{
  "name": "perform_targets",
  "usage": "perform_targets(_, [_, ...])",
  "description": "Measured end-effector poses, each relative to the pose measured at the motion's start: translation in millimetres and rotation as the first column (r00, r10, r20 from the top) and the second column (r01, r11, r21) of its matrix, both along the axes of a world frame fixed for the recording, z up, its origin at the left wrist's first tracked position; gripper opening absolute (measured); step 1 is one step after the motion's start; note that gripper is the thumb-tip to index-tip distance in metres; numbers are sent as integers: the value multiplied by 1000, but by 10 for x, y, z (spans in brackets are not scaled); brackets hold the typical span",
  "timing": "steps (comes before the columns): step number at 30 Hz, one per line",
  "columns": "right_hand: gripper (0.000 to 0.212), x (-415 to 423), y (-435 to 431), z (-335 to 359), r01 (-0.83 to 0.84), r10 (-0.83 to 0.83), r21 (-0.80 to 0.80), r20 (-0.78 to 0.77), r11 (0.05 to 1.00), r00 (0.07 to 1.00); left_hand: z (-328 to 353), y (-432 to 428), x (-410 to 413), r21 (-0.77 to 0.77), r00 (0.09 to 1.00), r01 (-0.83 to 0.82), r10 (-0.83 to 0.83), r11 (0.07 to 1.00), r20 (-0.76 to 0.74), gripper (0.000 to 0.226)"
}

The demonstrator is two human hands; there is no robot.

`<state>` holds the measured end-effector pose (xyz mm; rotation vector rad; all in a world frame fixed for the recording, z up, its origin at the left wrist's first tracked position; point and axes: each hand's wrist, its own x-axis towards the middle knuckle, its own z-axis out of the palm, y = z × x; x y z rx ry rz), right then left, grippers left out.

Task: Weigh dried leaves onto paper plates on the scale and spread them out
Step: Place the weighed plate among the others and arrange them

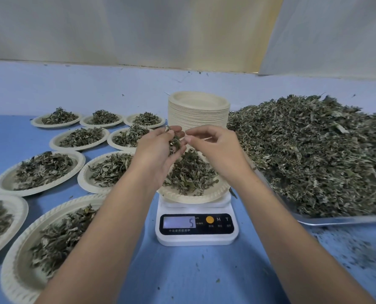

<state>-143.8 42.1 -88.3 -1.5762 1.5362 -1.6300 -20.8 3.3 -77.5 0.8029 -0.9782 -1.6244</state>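
**A:** What is lying at nine o'clock from the digital scale (196, 229)?

**B:** Filled paper plates (40, 170) are sitting there in rows, each one already carrying its leaves.

**A:** And what is the left hand (158, 148) doing?

**B:** It is hovering over the plate on the scale (193, 199), and its fingers are curling around a clump of dried leaves (175, 142). More leaves are lying in that plate, and the display (179, 222) is showing 5.

**A:** Is the right hand (215, 145) holding something?

**B:** Its thumb and curled fingers are meeting just beside the clump, but I cannot tell if a piece is between them. At twelve o'clock a stack of empty plates (198, 108) is waiting. At three o'clock the leaf heap (314, 150) is filling a tray (336, 220).

**A:** So which step is going on?

**B:** I think the portion is being adjusted to the weight. The next move is calling for small pinches dropped gently while watching the display. After that comes spreading the pile flat and moving the plate toward nine o'clock.
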Motion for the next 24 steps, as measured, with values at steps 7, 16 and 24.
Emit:
perform_targets(7, [22, 132, 8, 3, -75, 75, 0, 1, 997, 997, 31, 63, -62, -34, 998, 19, -17, 999, 65, 22])
perform_targets(16, [25, 162, -12, -46, -60, 63, -53, 54, 997, 997, 37, 126, -129, -38, 993, 113, -113, 993, 15, 22])
perform_targets(24, [20, -15, -21, -19, 58, -56, -27, 59, 998, 997, 20, 104, -85, -128, 990, 33, -15, 991, 141, 22])
